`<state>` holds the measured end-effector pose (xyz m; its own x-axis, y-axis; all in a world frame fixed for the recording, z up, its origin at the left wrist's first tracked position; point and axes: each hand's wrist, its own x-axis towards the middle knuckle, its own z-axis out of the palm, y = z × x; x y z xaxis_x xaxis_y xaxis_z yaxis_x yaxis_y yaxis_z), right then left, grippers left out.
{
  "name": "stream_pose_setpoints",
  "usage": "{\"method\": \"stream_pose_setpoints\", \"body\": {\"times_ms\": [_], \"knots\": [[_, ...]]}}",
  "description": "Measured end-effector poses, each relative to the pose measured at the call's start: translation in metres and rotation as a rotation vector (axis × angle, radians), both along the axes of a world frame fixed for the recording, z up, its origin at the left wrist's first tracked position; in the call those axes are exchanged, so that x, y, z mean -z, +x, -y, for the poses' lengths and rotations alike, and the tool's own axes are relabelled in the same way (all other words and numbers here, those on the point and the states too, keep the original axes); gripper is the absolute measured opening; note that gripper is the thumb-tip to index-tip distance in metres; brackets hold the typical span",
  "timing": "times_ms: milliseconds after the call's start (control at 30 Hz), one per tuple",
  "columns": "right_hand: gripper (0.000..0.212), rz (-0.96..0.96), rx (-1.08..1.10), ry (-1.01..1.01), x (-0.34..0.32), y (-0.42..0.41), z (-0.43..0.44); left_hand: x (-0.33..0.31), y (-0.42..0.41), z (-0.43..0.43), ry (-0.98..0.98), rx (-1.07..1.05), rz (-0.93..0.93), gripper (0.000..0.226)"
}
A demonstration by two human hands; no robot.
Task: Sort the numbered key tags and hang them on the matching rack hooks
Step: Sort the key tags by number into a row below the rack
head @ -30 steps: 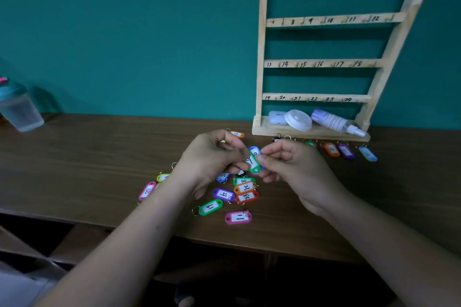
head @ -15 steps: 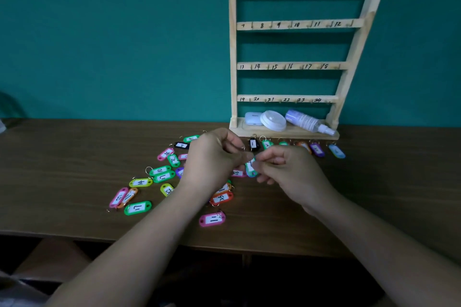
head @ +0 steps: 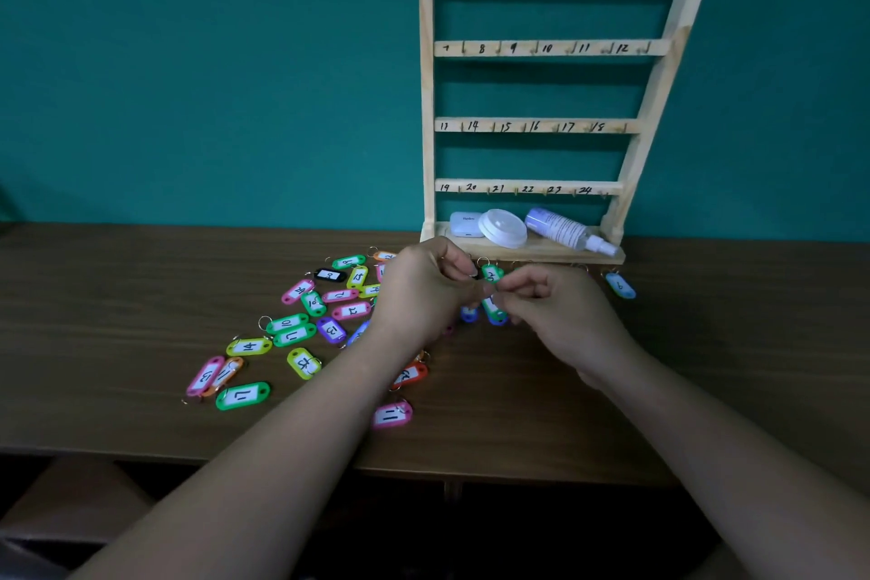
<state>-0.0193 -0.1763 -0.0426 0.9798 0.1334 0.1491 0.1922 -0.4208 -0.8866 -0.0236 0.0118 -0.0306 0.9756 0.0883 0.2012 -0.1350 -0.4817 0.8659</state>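
Note:
A wooden rack (head: 426, 108) with numbered hooks 1 to 24 stands at the back of the table, all hooks bare. Several coloured numbered key tags (head: 292, 334) lie scattered on the table left of my hands. My left hand (head: 423, 292) and my right hand (head: 560, 316) meet in front of the rack base. Between their fingertips is a green tag (head: 490, 304), pinched by both; blue tags sit just beneath it. Another green tag (head: 492, 273) lies just behind. A blue tag (head: 620, 285) lies at the right.
On the rack's base shelf (head: 541, 247) lie a white case, a round white lid (head: 503, 227) and a small spray bottle (head: 569, 231). The brown table (head: 141, 278) ends at a front edge near my forearms. A teal wall is behind.
The view has swung left and up, so more tags at the left and the rack's top row show. My hands stay together on the green tag, now lower in front of the rack base.

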Motion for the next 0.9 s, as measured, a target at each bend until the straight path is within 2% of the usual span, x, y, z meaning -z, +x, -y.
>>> {"method": "stream_pose_setpoints", "body": {"times_ms": [400, 467, 633, 700, 800, 900], "knots": [[0.008, 0.11, 0.129, -0.319, 0.015, 0.025, 0.003, 0.009, 0.039, 0.021, 0.357, 0.001, 0.004, 0.021], [0.009, 0.095, 0.132, -0.31, 0.012, 0.026, 0.004, 0.008, 0.039, 0.022, 0.364, 0.013, 0.023, 0.017], [0.009, 0.023, 0.202, -0.105, -0.005, 0.031, 0.027, 0.003, 0.039, 0.022, 0.355, 0.043, 0.101, 0.008], [0.008, -0.001, 0.221, -0.123, -0.008, 0.033, 0.038, 0.006, 0.041, 0.018, 0.442, 0.059, 0.091, 0.004], [0.007, -0.04, 0.223, -0.209, -0.005, 0.034, 0.046, 0.012, 0.041, 0.013, 0.556, 0.088, 0.014, 0.012], [0.005, -0.015, 0.223, -0.306, 0.001, 0.033, 0.044, 0.014, 0.04, 0.014, 0.621, 0.098, 0.016, 0.014]]}}
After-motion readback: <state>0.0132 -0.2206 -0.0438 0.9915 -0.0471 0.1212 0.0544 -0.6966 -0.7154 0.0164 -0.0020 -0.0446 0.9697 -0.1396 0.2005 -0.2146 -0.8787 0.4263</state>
